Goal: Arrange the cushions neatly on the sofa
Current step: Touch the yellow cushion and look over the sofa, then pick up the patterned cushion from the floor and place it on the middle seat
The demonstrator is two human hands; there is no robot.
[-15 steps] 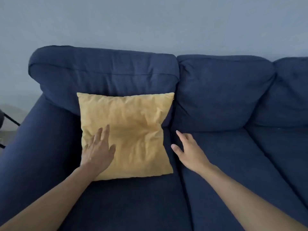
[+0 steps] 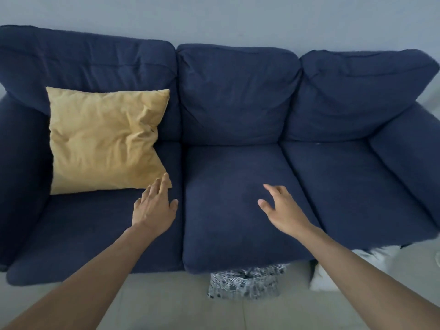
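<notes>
A yellow cushion (image 2: 104,139) leans against the backrest on the left seat of the dark blue sofa (image 2: 238,96). My left hand (image 2: 153,207) hovers open over the left seat, fingertips just at the cushion's lower right corner, holding nothing. Over the middle seat, my right hand (image 2: 281,209) is open with fingers spread and is also empty. On the floor in front of the sofa lie a black-and-white patterned cushion (image 2: 247,281) and, to its right, a white cushion (image 2: 333,275), both partly hidden under the seat edge.
The sofa's middle and right seats (image 2: 357,186) hold nothing. Pale tiled floor (image 2: 166,306) runs along the front. A plain wall (image 2: 214,17) stands behind the sofa.
My left hand has come off the yellow cushion and drawn back to its lower right corner. My right hand has shifted over the middle seat. The view has pulled back and right, showing the floor cushions.
</notes>
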